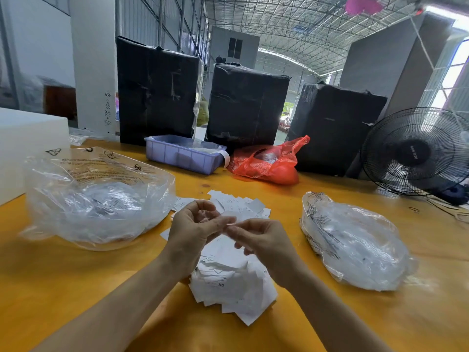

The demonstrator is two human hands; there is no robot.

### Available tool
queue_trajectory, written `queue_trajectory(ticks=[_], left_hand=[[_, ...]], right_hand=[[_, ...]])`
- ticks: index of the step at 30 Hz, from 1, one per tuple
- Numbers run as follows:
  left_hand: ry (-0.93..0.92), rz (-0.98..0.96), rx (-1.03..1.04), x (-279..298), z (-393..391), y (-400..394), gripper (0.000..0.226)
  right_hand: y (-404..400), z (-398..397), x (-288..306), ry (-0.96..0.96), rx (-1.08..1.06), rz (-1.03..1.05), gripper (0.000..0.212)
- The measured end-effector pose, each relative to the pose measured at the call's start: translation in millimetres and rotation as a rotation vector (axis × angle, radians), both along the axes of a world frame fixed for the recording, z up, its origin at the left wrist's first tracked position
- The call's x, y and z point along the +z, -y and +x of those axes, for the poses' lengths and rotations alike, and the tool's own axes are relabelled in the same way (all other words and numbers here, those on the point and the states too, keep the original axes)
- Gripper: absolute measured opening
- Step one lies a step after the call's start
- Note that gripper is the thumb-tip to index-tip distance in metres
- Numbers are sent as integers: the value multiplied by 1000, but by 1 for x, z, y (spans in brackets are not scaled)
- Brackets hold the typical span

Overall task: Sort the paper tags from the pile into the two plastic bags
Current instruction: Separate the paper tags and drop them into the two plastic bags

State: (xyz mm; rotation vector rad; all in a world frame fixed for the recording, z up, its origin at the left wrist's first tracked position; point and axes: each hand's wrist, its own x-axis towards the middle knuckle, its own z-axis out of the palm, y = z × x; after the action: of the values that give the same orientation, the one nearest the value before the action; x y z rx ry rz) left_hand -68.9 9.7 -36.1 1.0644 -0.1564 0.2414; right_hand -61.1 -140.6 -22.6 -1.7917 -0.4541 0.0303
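Both hands, left hand (193, 224) and right hand (256, 240), pinch one tag (229, 216) together above the pile (228, 283), frame centre; clear bags left (96, 199) and right (355, 240) hold tags.

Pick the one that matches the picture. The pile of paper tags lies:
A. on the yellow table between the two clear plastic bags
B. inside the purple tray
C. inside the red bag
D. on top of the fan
A: the pile of paper tags lies loose on the yellow table, with one clear bag to its left and the other clear bag to its right.
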Motion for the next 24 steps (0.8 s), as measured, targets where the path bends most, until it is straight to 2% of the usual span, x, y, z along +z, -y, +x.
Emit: queue_trajectory(ticks=[2, 4, 7, 11, 15, 18, 19, 22, 24], left_hand=[[-15, 34, 30, -2, 2, 0, 45], [-46, 138, 55, -4, 3, -1, 53], [-80, 304, -12, -5, 0, -1, 60], [-65, 523, 5, -5, -3, 1, 40], [-87, 468, 64, -6, -2, -1, 26], [-107, 452, 79, -6, -1, -1, 19], [-109, 457, 79, -6, 0, 0, 15], [-100, 487, 81, -8, 0, 0, 9], [-89, 507, 87, -9, 0, 0, 8]], right_hand=[[4, 2, 3, -39, -52, 77, 7], [7, 5, 5, -17, -118, 103, 11], [8, 5, 7, 145, -168, -40, 15], [8, 4, 6, 278, -106, -268, 14], [9, 6, 6, 301, -69, -286, 13], [14, 9, 10, 312, -153, -194, 5], [16, 10, 12, 315, -193, -137, 8], [24, 9, 15, 319, -247, 3, 36], [24, 8, 17, 306, -219, 60, 36]])
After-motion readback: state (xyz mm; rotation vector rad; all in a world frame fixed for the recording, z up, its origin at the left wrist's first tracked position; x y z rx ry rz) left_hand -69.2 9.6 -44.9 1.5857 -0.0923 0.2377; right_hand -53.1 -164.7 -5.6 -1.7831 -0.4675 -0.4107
